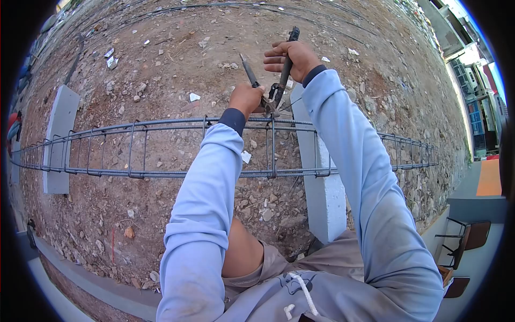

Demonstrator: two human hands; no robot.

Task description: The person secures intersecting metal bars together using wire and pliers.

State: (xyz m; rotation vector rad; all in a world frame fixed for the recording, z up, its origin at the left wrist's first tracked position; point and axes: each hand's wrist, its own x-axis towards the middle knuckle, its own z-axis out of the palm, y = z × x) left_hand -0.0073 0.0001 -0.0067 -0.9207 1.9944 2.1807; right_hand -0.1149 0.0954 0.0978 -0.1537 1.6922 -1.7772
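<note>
Long-handled pincers [282, 80] stand over the upper bars of a steel rebar cage [199, 173], with their jaws down at a crossing of the bars. My left hand [247, 100] is closed low on the tool, around the left handle near the jaws. Its fingertips are partly hidden. Higher up, my right hand [300, 58] has its fingers stretched out to the left, and the right handle lies across its palm. Beside the jaws a thin wire end [289, 103] sticks out.
Pale concrete blocks support the cage, one on the left [58, 145] and one [327, 209] by my legs. Stony soil [161, 70] with litter surrounds it. Long rods [214, 6] lie across the far ground. Chairs [472, 241] stand at right; a person [14, 126] is at far left.
</note>
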